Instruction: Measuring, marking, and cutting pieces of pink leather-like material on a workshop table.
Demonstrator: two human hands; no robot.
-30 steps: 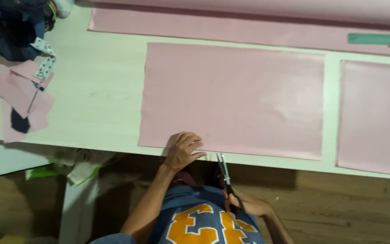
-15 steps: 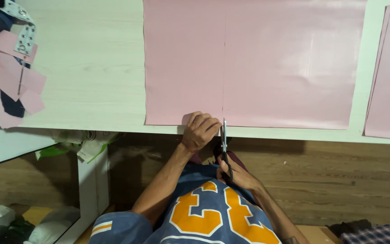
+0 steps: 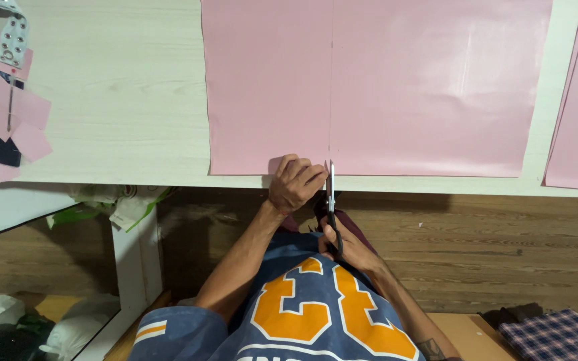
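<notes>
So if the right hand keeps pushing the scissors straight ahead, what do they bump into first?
The right hand points the scissors up at the near edge of the pink sheet, beside the left hand. They would probably meet that sheet first, along its faint centre line.

Pink sheet [image 3: 396,87] on a whitish wood-grain table [image 3: 102,87]. Pink scraps [image 3: 15,113] at left, one dark navy. Shirt [image 3: 316,314] was blue with orange figures. Plaid cloth [image 3: 556,334] in red-blue.
</notes>
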